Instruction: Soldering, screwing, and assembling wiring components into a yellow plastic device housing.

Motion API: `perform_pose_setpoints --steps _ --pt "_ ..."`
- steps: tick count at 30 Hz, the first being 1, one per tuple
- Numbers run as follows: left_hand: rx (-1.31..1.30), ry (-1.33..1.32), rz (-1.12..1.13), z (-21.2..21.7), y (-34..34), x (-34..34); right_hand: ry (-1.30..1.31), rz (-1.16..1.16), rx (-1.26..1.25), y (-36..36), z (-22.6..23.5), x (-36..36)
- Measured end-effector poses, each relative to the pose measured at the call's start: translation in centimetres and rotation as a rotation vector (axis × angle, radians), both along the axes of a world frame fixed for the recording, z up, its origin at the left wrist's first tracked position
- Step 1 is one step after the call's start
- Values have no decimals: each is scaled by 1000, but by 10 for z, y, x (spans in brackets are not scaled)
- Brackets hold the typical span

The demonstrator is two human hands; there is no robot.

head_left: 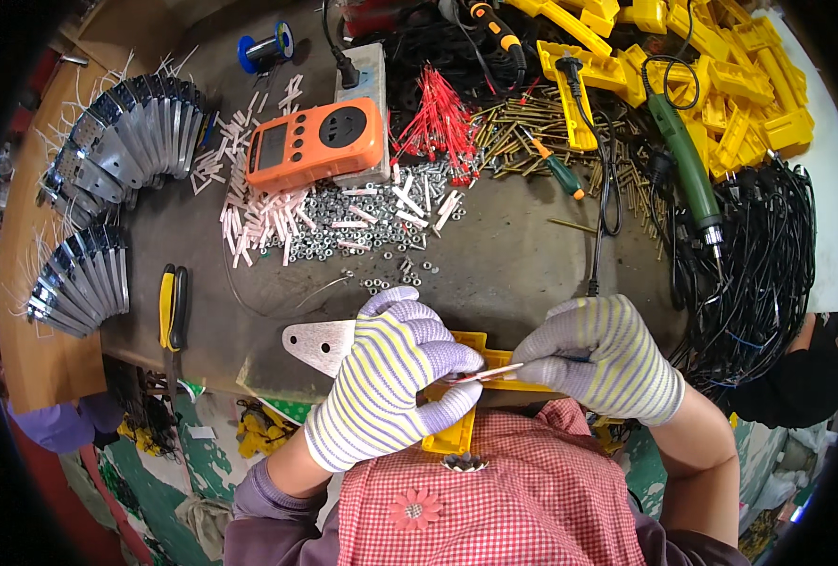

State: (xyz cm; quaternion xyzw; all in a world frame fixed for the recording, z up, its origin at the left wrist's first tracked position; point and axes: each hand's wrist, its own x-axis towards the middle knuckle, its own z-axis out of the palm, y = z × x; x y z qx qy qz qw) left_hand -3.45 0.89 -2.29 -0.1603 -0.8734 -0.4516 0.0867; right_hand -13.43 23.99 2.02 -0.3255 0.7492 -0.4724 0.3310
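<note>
At the near edge of the worktop (532, 264), the left hand (395, 377) is clenched around a yellow plastic part (456, 436), bracing it against the body so it stays put. The right hand (607, 358) pinches a thin red-and-white wire (485, 374), its tip aimed at the part. A flat metal plate (317, 344) lies just left, and loose nuts (362, 222) sit farther back within reach.

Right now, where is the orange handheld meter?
In the head view, the orange handheld meter lies upper left of centre on the workbench, above the pile of small metal nuts.
</note>
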Motion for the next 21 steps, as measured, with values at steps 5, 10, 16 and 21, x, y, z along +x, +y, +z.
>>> perform_pose_setpoints --steps 5,10,16,21 --pt "-31 -49 -31 4 -3 -1 91 47 118 -6 10 0" --pt "-95 -24 -54 2 -6 -2 165 88 212 -1 13 -3" --pt "-50 -68 -26 2 -4 -5 188 74 40 -10 -6 1" --pt "104 -287 -306 14 -33 -26 15 24 141 -9 5 -3"
